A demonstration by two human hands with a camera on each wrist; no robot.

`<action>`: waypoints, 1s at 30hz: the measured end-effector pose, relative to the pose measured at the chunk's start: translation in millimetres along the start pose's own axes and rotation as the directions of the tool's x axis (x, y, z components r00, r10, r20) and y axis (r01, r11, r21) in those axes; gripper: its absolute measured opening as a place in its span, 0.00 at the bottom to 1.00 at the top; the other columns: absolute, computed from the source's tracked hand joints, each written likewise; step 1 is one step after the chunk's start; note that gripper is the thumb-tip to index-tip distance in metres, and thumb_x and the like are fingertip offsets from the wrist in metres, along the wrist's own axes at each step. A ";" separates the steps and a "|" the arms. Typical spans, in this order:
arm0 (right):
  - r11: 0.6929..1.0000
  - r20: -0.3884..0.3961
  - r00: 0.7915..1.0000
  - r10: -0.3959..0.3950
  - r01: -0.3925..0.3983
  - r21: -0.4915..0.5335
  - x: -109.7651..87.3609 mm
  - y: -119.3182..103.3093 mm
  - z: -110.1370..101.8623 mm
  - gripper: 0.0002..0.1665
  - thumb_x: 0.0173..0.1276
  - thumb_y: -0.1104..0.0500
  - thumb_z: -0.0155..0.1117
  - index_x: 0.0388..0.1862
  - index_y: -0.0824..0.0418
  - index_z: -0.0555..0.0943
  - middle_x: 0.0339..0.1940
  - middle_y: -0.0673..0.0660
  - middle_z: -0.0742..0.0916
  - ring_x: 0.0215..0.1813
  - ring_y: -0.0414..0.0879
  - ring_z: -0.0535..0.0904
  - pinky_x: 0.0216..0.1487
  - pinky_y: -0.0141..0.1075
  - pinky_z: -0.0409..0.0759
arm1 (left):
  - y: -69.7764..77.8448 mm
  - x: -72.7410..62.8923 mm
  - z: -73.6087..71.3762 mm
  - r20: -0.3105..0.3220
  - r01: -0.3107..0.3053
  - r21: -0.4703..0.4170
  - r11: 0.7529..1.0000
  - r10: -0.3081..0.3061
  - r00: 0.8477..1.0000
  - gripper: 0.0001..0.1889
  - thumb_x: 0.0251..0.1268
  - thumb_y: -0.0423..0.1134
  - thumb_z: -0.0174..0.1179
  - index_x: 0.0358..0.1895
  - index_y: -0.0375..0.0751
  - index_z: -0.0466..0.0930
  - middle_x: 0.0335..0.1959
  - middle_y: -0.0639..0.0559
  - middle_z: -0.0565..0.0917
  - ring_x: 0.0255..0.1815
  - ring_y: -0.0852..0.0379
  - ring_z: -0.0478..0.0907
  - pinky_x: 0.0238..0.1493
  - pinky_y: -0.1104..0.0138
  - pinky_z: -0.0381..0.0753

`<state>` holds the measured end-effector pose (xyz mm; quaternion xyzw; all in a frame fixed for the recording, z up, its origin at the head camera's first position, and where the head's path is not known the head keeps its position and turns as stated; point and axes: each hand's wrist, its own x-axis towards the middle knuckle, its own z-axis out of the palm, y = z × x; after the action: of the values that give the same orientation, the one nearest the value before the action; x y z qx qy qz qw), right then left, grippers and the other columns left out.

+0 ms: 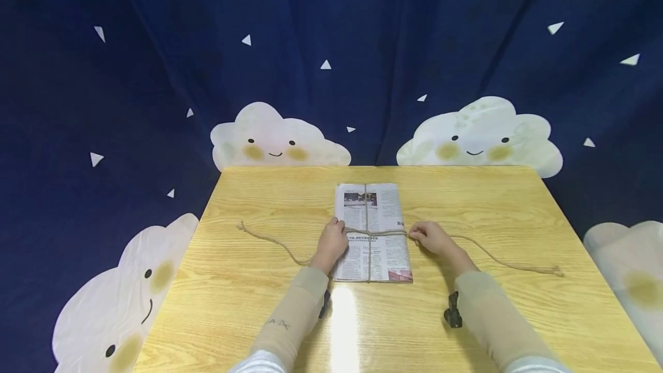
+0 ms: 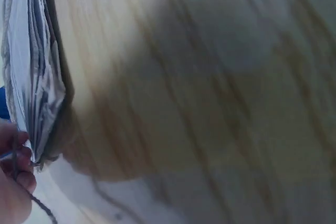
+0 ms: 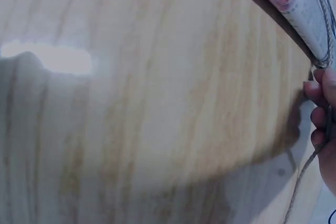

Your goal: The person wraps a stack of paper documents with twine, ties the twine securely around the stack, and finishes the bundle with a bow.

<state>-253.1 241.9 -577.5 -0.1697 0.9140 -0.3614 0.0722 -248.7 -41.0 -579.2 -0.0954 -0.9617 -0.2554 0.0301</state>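
Note:
A folded stack of newspapers (image 1: pixel 385 206) lies flat on the wooden table, with twine (image 1: pixel 487 252) crossed over its top, one strand lengthwise and others across. At the stack's left edge my left hand (image 1: pixel 332 243) grips the twine, and a loose tail trails left behind it. My right hand (image 1: pixel 434 238) pinches the twine just beyond the right edge; its other tail runs off to the right. The left wrist view shows the layered paper edges (image 2: pixel 34 72) beside curled fingers (image 2: pixel 23 174). In the right wrist view, twine (image 3: pixel 300 182) hangs from the right hand (image 3: pixel 328 145).
The pale wooden table (image 1: pixel 259 315) ends at the back against a dark blue curtain (image 1: pixel 290 4) printed with clouds and white triangles. Black wrist straps (image 1: pixel 453 311) sit on both forearms. Light glares off the table's front.

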 end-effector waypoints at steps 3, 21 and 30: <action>0.998 -0.082 0.997 -0.005 0.000 -0.062 -1.9 4.3 3.6 0.05 0.62 0.64 0.60 0.27 0.64 0.81 0.24 0.54 0.82 0.30 0.46 0.74 0.36 0.41 0.73 | -1.2 -0.7 1.4 -0.033 -0.031 -0.017 0.999 0.030 0.999 0.06 0.65 0.36 0.53 0.35 0.38 0.77 0.29 0.50 0.77 0.32 0.55 0.75 0.33 0.65 0.78; 0.930 -0.516 0.794 0.320 -0.369 0.010 -33.4 14.4 6.6 0.17 0.67 0.60 0.53 0.34 0.77 0.79 0.36 0.69 0.75 0.37 0.62 0.72 0.36 0.51 0.75 | -4.8 -3.9 7.4 0.048 -0.151 -0.001 0.988 0.151 0.987 0.11 0.60 0.36 0.59 0.45 0.49 0.83 0.28 0.53 0.74 0.26 0.60 0.69 0.28 0.70 0.73; 0.754 -0.515 0.564 0.646 -0.577 0.315 -35.1 4.0 1.8 0.24 0.54 0.69 0.48 0.52 0.75 0.64 0.53 0.76 0.61 0.51 0.70 0.61 0.46 0.55 0.69 | -4.2 -5.0 6.0 0.031 -0.172 -0.026 0.985 0.173 0.984 0.11 0.59 0.35 0.59 0.44 0.46 0.84 0.25 0.53 0.72 0.23 0.60 0.65 0.24 0.70 0.70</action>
<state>-220.9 256.2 -581.2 0.2842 0.8680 -0.3976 -0.0880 -244.7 -42.5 -587.0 -0.1828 -0.9471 -0.2615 0.0349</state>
